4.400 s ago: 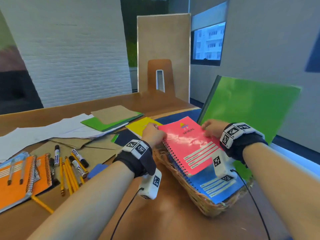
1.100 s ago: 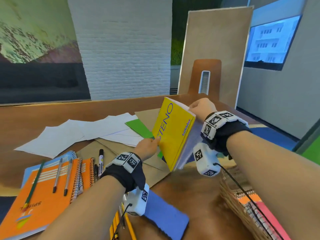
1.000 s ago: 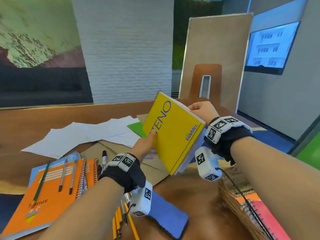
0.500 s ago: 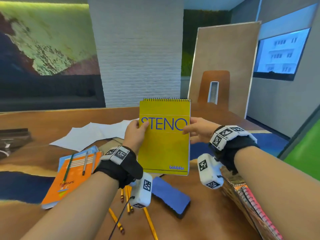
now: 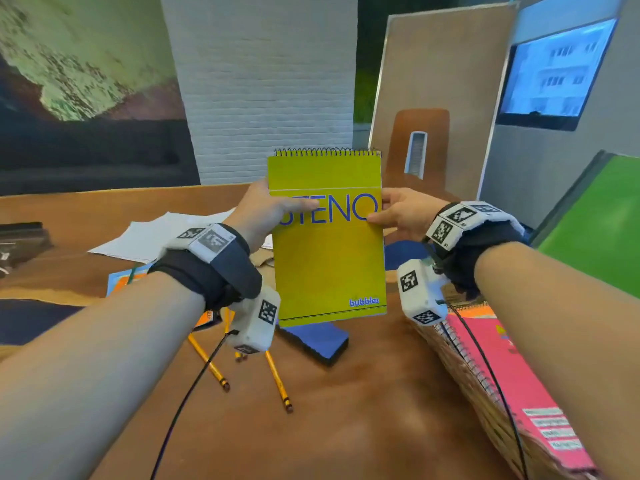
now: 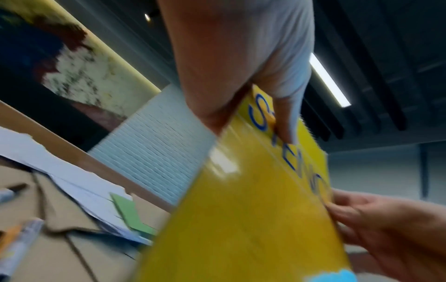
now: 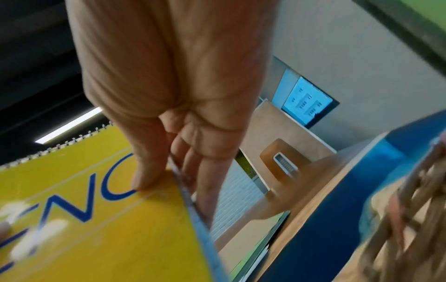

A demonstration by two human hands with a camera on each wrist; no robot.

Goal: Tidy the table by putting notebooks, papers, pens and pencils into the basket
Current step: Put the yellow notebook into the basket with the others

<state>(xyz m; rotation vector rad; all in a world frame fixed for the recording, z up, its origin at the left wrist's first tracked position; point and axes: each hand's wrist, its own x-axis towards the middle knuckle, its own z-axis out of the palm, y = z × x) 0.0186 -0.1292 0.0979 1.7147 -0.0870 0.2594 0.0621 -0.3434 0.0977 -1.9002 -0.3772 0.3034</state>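
Fingers (image 5: 298, 204) on "STENO" "bubbles" notepad (image 5: 329, 268)

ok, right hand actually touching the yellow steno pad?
Touching. The right wrist view shows the right hand pinching the yellow steno pad at its edge, thumb on the cover, fingers behind.

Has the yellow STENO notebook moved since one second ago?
Yes. The yellow STENO notebook was tilted low near the papers; now both hands hold it upright, its spiral top up against the white brick wall.

Yellow steno pad (image 6: 253, 219) in left-hand (image 6: 241, 63) thumb-and-finger grip, right hand (image 6: 386, 229) pinching opposite edge.
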